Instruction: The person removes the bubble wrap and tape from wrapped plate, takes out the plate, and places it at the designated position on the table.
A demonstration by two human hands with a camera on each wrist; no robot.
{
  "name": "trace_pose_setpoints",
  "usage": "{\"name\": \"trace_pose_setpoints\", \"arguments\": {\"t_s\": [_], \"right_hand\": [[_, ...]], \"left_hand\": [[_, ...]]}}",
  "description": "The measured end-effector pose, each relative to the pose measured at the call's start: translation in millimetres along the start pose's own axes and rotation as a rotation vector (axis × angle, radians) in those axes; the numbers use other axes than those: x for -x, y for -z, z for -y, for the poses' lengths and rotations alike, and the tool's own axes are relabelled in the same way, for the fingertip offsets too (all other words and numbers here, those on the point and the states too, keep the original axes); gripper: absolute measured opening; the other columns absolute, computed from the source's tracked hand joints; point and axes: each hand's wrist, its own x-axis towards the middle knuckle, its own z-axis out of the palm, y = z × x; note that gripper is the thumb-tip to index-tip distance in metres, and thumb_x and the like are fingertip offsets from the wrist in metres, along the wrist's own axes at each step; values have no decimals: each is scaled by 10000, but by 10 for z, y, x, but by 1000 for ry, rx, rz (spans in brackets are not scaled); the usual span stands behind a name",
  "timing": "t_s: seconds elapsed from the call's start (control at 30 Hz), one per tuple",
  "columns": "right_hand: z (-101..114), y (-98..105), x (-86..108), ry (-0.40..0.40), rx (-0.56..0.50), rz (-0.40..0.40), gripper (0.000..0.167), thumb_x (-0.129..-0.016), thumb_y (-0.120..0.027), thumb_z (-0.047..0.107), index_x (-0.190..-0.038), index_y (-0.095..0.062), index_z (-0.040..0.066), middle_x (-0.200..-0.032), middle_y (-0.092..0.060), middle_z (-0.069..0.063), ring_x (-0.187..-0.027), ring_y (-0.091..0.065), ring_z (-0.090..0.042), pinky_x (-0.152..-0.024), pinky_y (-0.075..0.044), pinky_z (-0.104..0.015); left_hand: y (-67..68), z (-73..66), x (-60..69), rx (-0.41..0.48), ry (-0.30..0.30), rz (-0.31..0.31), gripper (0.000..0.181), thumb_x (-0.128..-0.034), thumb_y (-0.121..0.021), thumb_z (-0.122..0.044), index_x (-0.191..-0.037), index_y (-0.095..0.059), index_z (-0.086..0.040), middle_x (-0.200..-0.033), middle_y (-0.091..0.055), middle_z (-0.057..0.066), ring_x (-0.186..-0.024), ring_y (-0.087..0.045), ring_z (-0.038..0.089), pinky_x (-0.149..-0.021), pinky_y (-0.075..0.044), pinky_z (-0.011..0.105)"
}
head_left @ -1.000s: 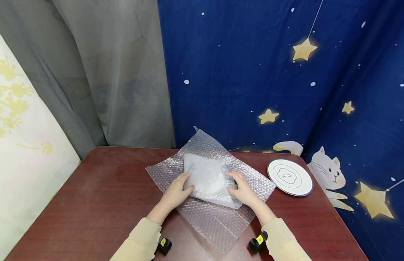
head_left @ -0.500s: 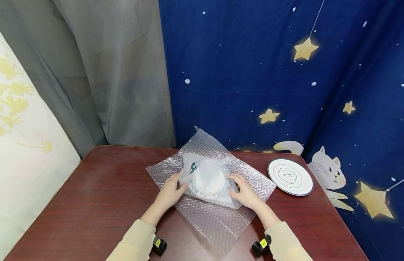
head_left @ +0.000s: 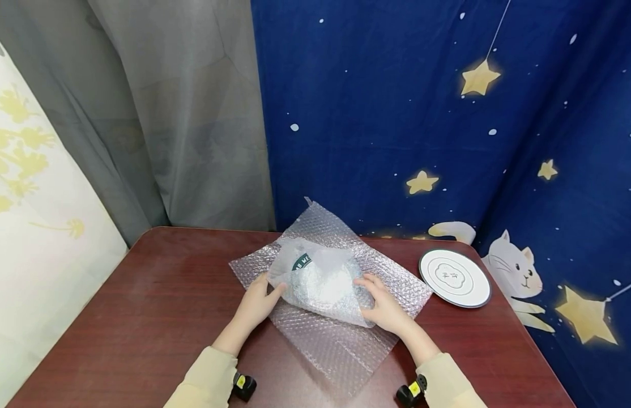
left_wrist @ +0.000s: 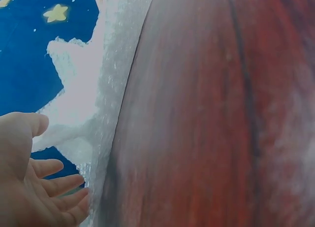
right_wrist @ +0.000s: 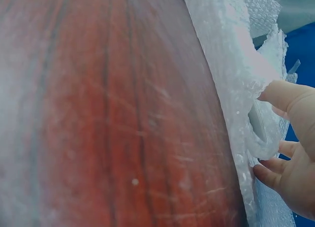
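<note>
Clear bubble wrap: one sheet (head_left: 341,347), spread cornerwise on the reddish-brown wood-grain table (head_left: 142,311), apparently laid flat to cushion what it bears. At its middle: one translucent white wrapped bundle (head_left: 328,286), dark-green printing (head_left: 302,262) at its far left. Your left hand (head_left: 255,301), thumb and fingers spread apart, is at the bundle's left end; your right hand (head_left: 386,306), likewise parted, is about the right end, likely to steady both sides. Pressure: cannot be told. One round white dark-rimmed plate (head_left: 455,277): just beside the sheet's right corner, probably leaving your hands room.
</note>
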Motion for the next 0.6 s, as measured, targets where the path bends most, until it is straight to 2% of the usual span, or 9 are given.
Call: {"name": "trace_pose_setpoints", "arguments": {"t_s": [0.2, 0.4, 0.6], "right_hand": [[1, 8, 35, 36, 4, 9, 667, -755, -705, 1, -1380, -494, 103, -1500, -255, -227, -1318, -336, -398, -953, -401, -533], [6, 3, 69, 25, 17, 13, 700, -762, -707, 4, -1409, -470, 130, -1516, -233, -220, -1343, -295, -403, -953, -384, -559], [-1, -1, 86, 33, 15, 11, 723, -754, -698, -11, -1421, -465, 145, -1521, -227, -218, -1342, -294, -407, -929, -403, -549]], "left_hand": [[60, 27, -6, 35, 78, -27, 502, -974, -560, -298, -1326, -511, 57, -1277, -540, 256, -1202, -494, 380, -1003, -362, 507], [105, 56, -13, 28, 171, -31, 589, -991, -514, -349, -1335, -458, 125, -1312, -494, 310, -1213, -479, 411, -1010, -353, 514], [158, 102, -5, 53, 237, -44, 596, -996, -490, -361, -1340, -449, 124, -1276, -520, 319, -1188, -502, 415, -984, -378, 521]]}}
